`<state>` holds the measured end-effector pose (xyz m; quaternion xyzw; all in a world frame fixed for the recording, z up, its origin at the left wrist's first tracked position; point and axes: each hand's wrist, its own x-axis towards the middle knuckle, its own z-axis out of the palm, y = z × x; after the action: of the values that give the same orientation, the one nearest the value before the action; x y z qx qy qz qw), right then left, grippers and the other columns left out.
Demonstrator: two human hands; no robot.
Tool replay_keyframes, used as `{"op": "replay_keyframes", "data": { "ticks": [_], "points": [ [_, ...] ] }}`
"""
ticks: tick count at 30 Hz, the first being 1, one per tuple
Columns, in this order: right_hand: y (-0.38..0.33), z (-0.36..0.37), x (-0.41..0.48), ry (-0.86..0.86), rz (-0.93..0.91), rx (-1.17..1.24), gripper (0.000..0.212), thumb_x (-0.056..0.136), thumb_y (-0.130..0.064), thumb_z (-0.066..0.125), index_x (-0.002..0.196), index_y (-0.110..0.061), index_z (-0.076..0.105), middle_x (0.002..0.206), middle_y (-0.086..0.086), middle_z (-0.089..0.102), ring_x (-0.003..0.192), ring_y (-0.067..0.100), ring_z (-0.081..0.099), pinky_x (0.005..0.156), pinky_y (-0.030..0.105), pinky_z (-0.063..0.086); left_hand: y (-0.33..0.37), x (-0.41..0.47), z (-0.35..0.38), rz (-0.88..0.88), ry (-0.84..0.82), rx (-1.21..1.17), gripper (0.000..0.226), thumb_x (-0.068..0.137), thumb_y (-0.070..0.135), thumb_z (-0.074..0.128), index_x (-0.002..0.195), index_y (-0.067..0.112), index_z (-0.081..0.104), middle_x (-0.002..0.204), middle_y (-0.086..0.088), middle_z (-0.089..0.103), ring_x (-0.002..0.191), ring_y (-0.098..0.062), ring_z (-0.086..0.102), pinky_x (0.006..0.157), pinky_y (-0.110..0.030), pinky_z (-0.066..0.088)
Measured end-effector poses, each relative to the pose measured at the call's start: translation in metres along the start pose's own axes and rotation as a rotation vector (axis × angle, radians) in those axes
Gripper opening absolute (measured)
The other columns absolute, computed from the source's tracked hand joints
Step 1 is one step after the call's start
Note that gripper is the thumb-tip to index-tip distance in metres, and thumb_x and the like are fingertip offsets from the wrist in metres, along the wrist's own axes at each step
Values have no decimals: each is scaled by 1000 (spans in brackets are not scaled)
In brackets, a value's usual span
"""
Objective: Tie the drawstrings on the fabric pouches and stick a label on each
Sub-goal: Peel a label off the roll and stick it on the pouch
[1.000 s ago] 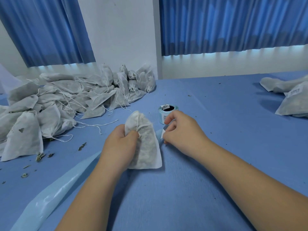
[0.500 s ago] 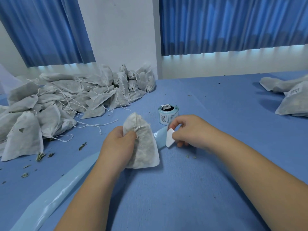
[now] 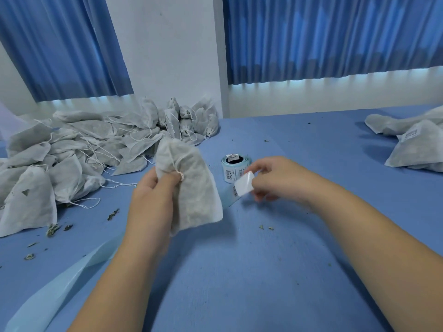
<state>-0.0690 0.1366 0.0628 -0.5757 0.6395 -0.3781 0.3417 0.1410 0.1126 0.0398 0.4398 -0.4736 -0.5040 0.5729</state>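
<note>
My left hand point(image 3: 153, 200) grips a grey fabric pouch point(image 3: 194, 188) by its left side, thumb pressed near the knotted drawstring, and holds it lifted off the blue table point(image 3: 239, 271). My right hand point(image 3: 278, 178) pinches a small white label point(image 3: 244, 183), peeled from the backing strip, just to the right of the pouch. The label roll point(image 3: 233, 167) stands upright behind the label, partly covered by it.
A large heap of grey pouches point(image 3: 79, 152) with loose strings fills the left of the table. Some labelled pouches point(image 3: 417, 144) lie at the right edge. A pale blue backing strip point(image 3: 55, 291) trails to the lower left. Bits of dried herb are scattered about.
The left hand has raised the pouch off the table. The right hand has peeled a label off the strip and lifted it toward the pouch.
</note>
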Motion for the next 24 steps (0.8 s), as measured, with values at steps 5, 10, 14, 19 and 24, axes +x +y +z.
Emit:
{"op": "replay_keyframes", "data": {
  "ticks": [5,10,14,19,24],
  "points": [
    [-16,-25,-10,150,-209,426,27,87,7,50,94,-14,66,73,-2,68,63,13,66,58,22,49,3,-7,21,-123,-251,80,16,91,12,57,86,19,71,81,-3,74,68,-17,69,57,-30,55],
    [-11,-44,-27,251,-358,589,33,83,13,47,87,-13,65,77,2,68,64,18,65,59,26,47,4,-9,58,-107,-488,297,10,71,23,70,79,19,73,79,-6,74,71,-23,70,68,-36,54],
    [4,-50,-38,291,-425,411,29,69,5,53,88,-15,65,76,4,68,66,20,69,59,25,51,5,-4,92,-94,-581,387,21,62,26,70,82,18,69,76,-5,72,69,-22,67,71,-36,53],
    [34,-46,-40,432,-437,111,28,74,3,63,79,-25,65,78,7,70,78,34,67,76,46,56,-13,-2,109,-179,-698,387,12,85,10,67,77,18,71,77,-5,70,70,-20,66,66,-30,50],
    [49,-42,-36,456,-572,-273,23,76,8,61,82,-13,67,79,-1,64,72,16,60,70,37,50,-20,-3,103,-266,-748,284,13,82,11,71,94,8,70,86,-14,70,78,-26,66,75,-36,50]
  ]
}}
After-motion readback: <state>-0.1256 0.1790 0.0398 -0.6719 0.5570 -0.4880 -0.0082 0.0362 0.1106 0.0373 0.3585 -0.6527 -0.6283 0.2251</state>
